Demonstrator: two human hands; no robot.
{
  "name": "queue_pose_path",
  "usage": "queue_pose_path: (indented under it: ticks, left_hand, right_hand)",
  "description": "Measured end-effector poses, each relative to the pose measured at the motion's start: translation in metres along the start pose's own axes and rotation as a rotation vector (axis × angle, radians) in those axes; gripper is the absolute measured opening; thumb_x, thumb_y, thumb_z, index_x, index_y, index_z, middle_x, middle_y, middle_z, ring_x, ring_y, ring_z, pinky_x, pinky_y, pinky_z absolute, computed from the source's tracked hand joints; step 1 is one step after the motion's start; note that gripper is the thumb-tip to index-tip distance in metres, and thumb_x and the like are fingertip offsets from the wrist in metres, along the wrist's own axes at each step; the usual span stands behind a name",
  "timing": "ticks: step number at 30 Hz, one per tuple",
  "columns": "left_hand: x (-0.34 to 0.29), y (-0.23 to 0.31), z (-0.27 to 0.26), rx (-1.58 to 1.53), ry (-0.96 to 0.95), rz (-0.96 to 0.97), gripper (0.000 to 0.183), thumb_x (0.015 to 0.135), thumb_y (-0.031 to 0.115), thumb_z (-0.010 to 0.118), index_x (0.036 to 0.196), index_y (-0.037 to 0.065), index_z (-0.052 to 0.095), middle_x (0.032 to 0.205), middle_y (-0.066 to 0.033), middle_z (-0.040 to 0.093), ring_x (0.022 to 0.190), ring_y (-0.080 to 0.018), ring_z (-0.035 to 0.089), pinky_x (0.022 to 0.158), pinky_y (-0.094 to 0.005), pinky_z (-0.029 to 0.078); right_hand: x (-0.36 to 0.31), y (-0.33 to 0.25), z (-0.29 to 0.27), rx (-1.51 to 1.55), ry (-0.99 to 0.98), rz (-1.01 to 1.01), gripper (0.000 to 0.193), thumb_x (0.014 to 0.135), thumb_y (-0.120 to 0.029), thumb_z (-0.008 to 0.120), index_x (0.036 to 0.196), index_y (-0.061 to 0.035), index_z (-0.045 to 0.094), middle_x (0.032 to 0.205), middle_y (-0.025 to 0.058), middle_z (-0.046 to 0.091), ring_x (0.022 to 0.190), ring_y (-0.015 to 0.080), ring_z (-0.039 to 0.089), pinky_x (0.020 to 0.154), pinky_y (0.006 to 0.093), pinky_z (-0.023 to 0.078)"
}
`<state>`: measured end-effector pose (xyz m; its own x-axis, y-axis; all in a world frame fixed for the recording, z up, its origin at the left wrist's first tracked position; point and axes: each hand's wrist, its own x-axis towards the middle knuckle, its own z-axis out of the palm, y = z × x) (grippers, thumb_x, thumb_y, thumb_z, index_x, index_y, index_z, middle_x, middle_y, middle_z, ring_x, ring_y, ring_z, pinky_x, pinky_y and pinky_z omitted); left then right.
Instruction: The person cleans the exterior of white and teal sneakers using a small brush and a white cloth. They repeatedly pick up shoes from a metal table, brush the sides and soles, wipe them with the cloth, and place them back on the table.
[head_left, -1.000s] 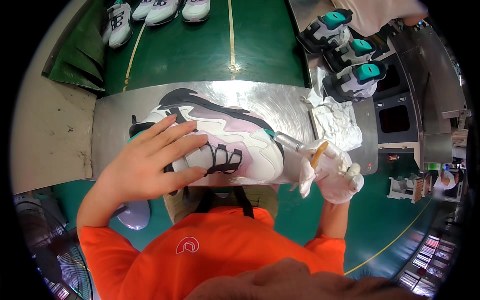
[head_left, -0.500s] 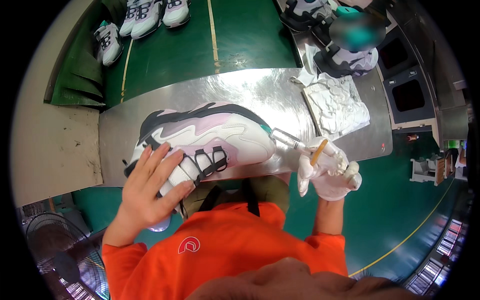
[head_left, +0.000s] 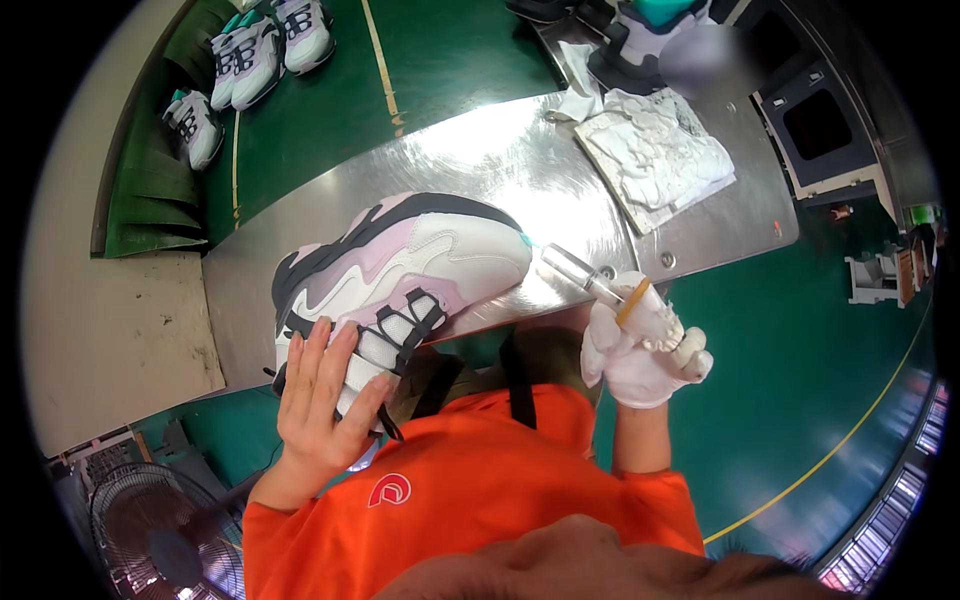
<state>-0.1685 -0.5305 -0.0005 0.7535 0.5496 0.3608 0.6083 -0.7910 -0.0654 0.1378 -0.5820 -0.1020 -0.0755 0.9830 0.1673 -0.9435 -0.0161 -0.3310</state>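
Note:
A white, lilac and black sneaker (head_left: 470, 245) lies on its side at the front edge of the metal tabletop (head_left: 370, 160), toe to the right. My bare left hand (head_left: 325, 415) grips it around the tongue and opening, fingers stretched over the far side and thumb on the near side. A white glove covers my right hand (head_left: 645, 345), closed around a tool with a silver cylindrical front (head_left: 568, 266); a tan stick-like piece (head_left: 632, 300) shows against the glove. The tool's tip is just right of the toe, by a small green spot; contact is unclear.
Crumpled white cloths (head_left: 665, 150) lie on a pad at the right of the tabletop. Several similar sneakers (head_left: 255, 65) stand on the green surface at the far left. More shoes (head_left: 640, 45) are at the back right. A fan (head_left: 165, 540) is at lower left.
My view has shifted, and the sneaker appears turned slightly, its toe higher. The tool's tip, which met the toe before, now appears slightly farther from it. Both hands keep their holds.

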Motion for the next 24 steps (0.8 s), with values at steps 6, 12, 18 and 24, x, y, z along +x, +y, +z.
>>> queue_pose_path:
  ticks: [6,12,18,24]
  left_hand:
    - [-0.005,0.002,0.005,-0.005,0.041,0.002,0.03,0.083,0.016,0.072,0.109,0.015,0.057,0.117,-0.025,0.062,0.11,-0.0454,0.06,0.091,-0.0549,0.049]
    - [-0.01,0.003,0.008,0.007,0.052,0.016,0.03,0.083,0.016,0.07,0.11,0.015,0.058,0.12,-0.0248,0.061,0.111,-0.045,0.059,0.091,-0.0553,0.048]
    - [-0.012,0.0,0.01,0.002,0.041,0.024,0.028,0.084,0.015,0.068,0.111,0.016,0.058,0.12,-0.025,0.061,0.112,-0.0452,0.059,0.092,-0.0556,0.048]
    - [-0.014,0.002,0.008,-0.002,0.047,0.029,0.03,0.085,0.014,0.067,0.113,0.016,0.058,0.12,-0.0257,0.06,0.113,-0.0455,0.058,0.093,-0.0559,0.047]
  right_hand:
    - [-0.011,0.009,0.006,0.157,0.01,-0.063,0.101,0.059,-0.044,0.077,0.136,0.0072,0.036,0.098,0.0252,0.052,0.082,0.0418,0.059,0.068,0.047,0.052]
    - [-0.018,0.01,0.01,-0.043,0.033,-0.041,0.093,0.064,-0.047,0.07,0.138,-0.003,0.035,0.098,0.0204,0.048,0.074,0.0371,0.053,0.065,0.0419,0.046]
    - [-0.017,0.015,0.015,0.109,0.052,-0.081,0.097,0.064,-0.04,0.078,0.137,0.0058,0.034,0.106,0.0285,0.052,0.084,0.0444,0.06,0.071,0.0489,0.053]
    - [-0.02,0.017,0.024,0.017,0.111,-0.067,0.097,0.061,-0.037,0.08,0.134,0.0093,0.035,0.1,0.0274,0.054,0.084,0.0429,0.061,0.072,0.0484,0.053]
